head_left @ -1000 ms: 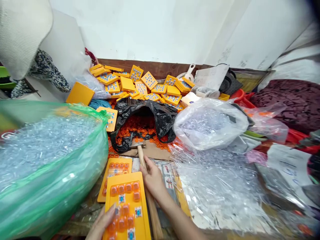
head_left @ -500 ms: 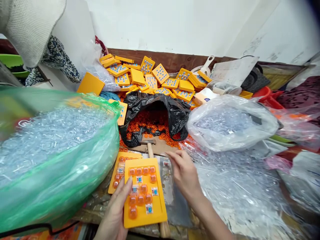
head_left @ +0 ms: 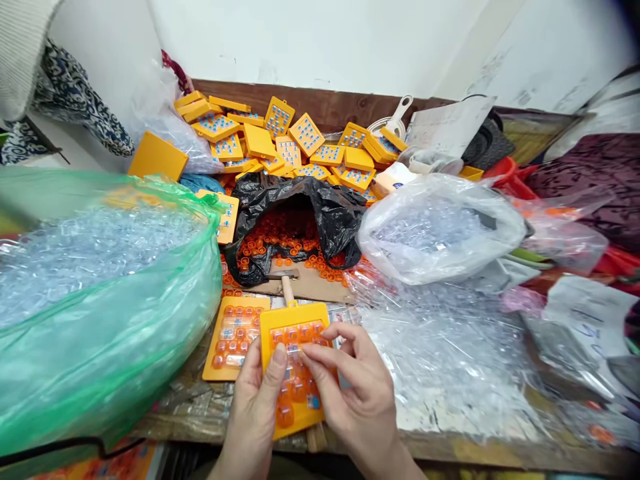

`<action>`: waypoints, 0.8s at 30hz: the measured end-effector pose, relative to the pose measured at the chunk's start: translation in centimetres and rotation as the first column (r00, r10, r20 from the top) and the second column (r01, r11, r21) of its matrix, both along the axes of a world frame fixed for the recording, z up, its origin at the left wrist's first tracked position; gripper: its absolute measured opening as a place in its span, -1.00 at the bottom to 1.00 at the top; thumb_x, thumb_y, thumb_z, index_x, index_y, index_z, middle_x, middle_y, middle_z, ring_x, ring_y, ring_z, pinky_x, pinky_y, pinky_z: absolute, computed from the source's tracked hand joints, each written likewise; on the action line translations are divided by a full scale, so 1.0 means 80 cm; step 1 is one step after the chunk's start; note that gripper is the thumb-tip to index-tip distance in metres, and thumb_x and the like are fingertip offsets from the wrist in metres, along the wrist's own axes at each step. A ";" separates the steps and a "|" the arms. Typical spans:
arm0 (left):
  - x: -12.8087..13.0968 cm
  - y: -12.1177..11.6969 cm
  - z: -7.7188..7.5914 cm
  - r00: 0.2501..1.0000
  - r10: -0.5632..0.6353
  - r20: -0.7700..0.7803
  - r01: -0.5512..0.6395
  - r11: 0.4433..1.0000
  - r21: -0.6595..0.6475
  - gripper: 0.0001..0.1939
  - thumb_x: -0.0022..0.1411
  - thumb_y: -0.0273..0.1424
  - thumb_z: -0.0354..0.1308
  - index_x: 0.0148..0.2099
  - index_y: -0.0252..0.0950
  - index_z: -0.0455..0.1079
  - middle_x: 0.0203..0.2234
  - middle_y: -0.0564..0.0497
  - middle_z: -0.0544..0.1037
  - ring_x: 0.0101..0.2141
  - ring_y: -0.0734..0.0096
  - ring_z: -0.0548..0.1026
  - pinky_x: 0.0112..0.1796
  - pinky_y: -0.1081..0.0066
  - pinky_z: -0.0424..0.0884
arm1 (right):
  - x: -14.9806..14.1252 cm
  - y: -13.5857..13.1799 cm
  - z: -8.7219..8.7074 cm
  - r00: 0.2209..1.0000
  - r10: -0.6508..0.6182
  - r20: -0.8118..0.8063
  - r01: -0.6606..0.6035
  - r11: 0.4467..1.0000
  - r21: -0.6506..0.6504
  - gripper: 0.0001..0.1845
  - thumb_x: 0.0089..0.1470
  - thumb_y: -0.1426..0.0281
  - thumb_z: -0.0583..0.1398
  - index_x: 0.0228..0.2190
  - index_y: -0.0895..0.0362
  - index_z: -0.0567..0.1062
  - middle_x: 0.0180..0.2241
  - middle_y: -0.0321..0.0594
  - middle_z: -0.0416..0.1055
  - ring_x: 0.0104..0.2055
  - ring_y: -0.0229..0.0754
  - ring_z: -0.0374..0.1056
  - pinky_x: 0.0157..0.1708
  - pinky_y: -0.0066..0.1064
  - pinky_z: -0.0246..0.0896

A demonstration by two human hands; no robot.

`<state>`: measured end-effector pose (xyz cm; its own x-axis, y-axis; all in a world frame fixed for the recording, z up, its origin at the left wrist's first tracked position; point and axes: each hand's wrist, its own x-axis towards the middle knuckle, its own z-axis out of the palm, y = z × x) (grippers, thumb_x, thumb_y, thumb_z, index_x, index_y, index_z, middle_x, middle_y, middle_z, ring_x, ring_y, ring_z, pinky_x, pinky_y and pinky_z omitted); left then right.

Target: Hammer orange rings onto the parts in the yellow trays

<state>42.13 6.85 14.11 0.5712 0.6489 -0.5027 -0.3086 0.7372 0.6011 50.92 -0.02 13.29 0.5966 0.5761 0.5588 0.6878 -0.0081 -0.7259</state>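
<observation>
My left hand grips a yellow plastic board by its left edge, thumb on its face. Rows of clear orange caps fill much of that face, and a small blue-and-white printed square shows near its lower right. Over the board, my right hand has thumb and forefinger pinched near the middle rows; whatever lies between the fingertips is too small to make out. Just left, a second yellow board lies on the bench, with orange caps and clear longer pieces. A hammer's wooden handle shows behind the held board.
A black bag of orange caps lies open ahead. The green bag at left and white bag at right hold clear plastic pieces. Loose clear pieces cover the right side. Several yellow boards are heaped against the wall.
My right hand has moved from beside the hammer down and left onto the held board. The held board sits slightly further right in view, and the camera has turned a little.
</observation>
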 end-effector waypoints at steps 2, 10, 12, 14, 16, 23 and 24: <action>-0.001 0.000 -0.003 1.000 -0.005 -0.004 0.005 0.999 0.043 -0.34 0.04 -0.22 0.34 0.17 -0.23 0.27 -0.09 -0.15 0.58 -0.09 0.08 0.55 -0.03 0.19 0.45 | -0.001 0.000 -0.006 0.992 -0.121 -0.044 0.121 0.993 -0.006 -0.80 0.00 0.50 0.28 -0.31 -0.02 0.52 -0.14 -0.22 0.27 -0.10 -0.15 0.30 -0.15 -0.32 0.27; -0.005 0.007 -0.027 0.981 -0.047 -0.188 0.110 0.935 0.336 -0.39 0.05 -0.16 0.32 0.12 -0.26 0.33 0.00 -0.14 0.53 -0.04 0.08 0.51 -0.08 0.33 0.48 | -0.007 0.012 -0.014 0.554 0.188 -0.811 -0.074 0.981 0.177 -0.33 0.01 0.31 0.30 0.05 -0.07 0.07 -0.14 -0.22 0.42 -0.18 -0.14 0.45 -0.16 -0.28 0.37; 0.002 0.008 -0.023 0.982 -0.031 -0.188 0.089 0.946 0.312 -0.41 0.03 -0.19 0.34 0.10 -0.25 0.36 -0.02 -0.11 0.55 -0.04 0.09 0.52 -0.07 0.35 0.47 | -0.003 0.012 -0.017 0.585 0.178 -0.791 -0.068 0.983 0.171 -0.33 0.00 0.33 0.29 0.06 -0.05 0.08 -0.14 -0.21 0.44 -0.18 -0.16 0.47 -0.16 -0.30 0.39; 0.009 0.009 -0.014 0.989 -0.028 -0.145 0.061 0.971 0.230 -0.42 0.03 -0.25 0.36 0.11 -0.23 0.36 -0.05 -0.08 0.57 -0.06 0.12 0.53 -0.06 0.34 0.47 | 0.014 0.012 -0.017 0.722 0.125 -0.680 -0.136 0.990 0.038 -0.38 0.05 0.31 0.24 0.09 -0.02 0.09 -0.14 -0.18 0.47 -0.21 -0.17 0.49 -0.21 -0.31 0.42; 0.015 0.011 -0.005 0.993 -0.045 -0.109 0.056 0.994 0.099 -0.42 0.04 -0.30 0.36 0.12 -0.22 0.35 -0.09 -0.08 0.59 -0.10 0.13 0.56 -0.07 0.29 0.49 | 0.052 0.013 -0.007 0.898 0.022 -0.439 -0.124 0.971 -0.206 -0.47 0.09 0.27 0.20 0.08 0.03 0.21 -0.17 -0.16 0.51 -0.28 -0.19 0.50 -0.31 -0.34 0.45; 0.017 0.018 0.013 0.990 -0.063 -0.128 0.038 0.981 -0.191 -0.52 0.22 -0.42 0.20 0.18 -0.25 0.28 -0.15 -0.14 0.62 -0.20 0.17 0.61 -0.10 0.15 0.53 | 0.270 0.005 0.057 0.897 -0.436 0.067 0.415 0.783 -0.464 -0.75 0.09 0.44 0.24 -0.15 0.19 0.50 -0.02 0.05 0.40 0.08 0.08 0.28 0.06 0.03 0.12; 0.016 0.018 0.014 0.992 -0.067 -0.108 0.043 0.976 -0.213 -0.51 0.22 -0.43 0.20 0.19 -0.25 0.27 -0.15 -0.14 0.62 -0.20 0.17 0.61 -0.10 0.15 0.53 | 0.291 0.003 0.059 0.883 -0.458 0.103 0.442 0.738 -0.509 -0.77 0.09 0.41 0.26 -0.18 0.19 0.50 -0.05 -0.02 0.43 0.04 0.05 0.31 0.04 0.02 0.16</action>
